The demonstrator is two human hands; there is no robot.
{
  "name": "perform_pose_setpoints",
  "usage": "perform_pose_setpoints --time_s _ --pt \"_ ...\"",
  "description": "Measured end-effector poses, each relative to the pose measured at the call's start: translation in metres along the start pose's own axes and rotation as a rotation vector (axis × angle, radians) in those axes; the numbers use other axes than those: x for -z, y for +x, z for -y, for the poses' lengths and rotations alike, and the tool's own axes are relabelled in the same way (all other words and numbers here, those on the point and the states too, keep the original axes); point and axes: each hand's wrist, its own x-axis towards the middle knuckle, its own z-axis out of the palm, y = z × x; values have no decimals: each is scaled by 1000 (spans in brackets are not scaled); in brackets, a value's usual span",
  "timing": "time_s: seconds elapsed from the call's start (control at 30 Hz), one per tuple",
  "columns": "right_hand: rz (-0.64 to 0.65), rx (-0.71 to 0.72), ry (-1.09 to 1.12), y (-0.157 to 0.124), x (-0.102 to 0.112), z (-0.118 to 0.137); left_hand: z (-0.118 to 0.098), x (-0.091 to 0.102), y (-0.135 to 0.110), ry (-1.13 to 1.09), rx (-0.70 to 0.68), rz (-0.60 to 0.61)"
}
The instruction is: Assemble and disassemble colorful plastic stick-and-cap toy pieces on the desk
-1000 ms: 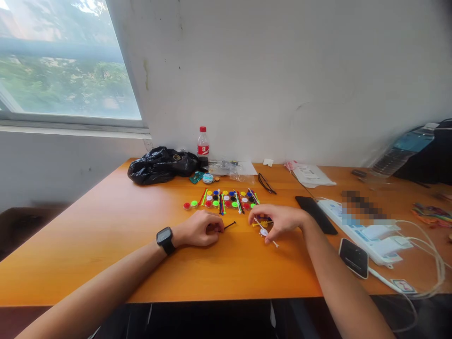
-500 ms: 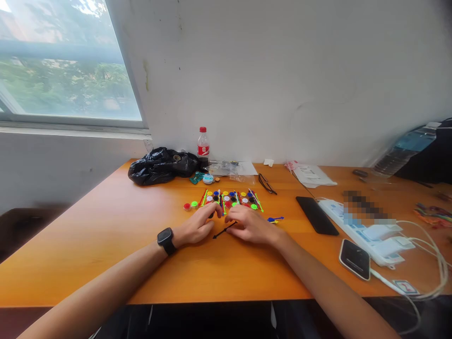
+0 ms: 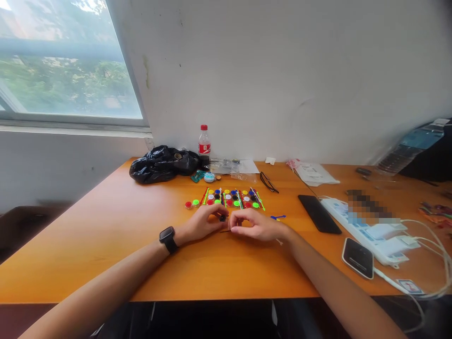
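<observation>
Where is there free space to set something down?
Widest bare patch: between black bag and left forearm. Another: between it and right forearm, by the front edge of the table. Crowded: beyond left hand and right hand, with coloured discs; also around the power strip.

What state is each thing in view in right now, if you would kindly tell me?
Left hand, fingers closed on a black disc
Right hand, fingers bent, grip unclear
Coloured discs, laid out in rows
Smartwatch, strapped on left wrist
Red-capped bottle, upright, capped
Large clear bottle, tilted
Black phone, flat, screen dark
Power strip, adapters plugged in
Black bag, crumpled
</observation>
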Motion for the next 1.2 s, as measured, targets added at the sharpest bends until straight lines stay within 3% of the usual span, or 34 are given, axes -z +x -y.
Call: perform_pose_setpoints --time_s 0.07,0.17,0.4,0.67,0.8,0.93,1.2 --pt "-11 -37 114 -1 2 3 -1 2 0 67 -27 59" --pt "-103 -62 114 0 1 0 -6 4 -2 177 -60 79" --pt "-256 -13 57 11 -12 -20 -20 11 -7 93 -72 -83" --pt "-326 -56 197 19 -25 -27 -3 9 -3 151 -98 -156" --pt "-356 -55 17 18 -25 -31 -2 9 -3 151 -49 -78" --pt "-332 -23 13 16 -25 -29 -1 9 -3 185 -20 4" --pt "-260 -5 -60 14 -24 -25 0 10 -3 245 -70 54"
